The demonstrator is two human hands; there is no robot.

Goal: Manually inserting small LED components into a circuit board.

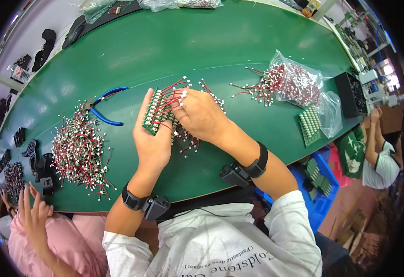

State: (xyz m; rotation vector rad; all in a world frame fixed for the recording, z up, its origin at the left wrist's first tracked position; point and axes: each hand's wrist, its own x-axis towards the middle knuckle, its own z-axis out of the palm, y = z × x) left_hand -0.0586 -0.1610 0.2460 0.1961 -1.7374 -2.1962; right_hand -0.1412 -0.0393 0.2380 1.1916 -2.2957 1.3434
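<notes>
Left grip (152, 143) is closed on the green circuit board (153, 110), thumb over the near edge and fingers along the left side, board tilted; right grip (203, 113) is curled at the board's right, fingertips at the white-plugged red wires (167, 100), can't tell if pinched. Board is thin, flat, rectangular, studded with rows of small pale sockets. Smooth green surface (188, 41) carries a tangled wire pile (79, 150) and blue-handled pliers (104, 118) left, crinkled clear bag (299, 85) right.
</notes>
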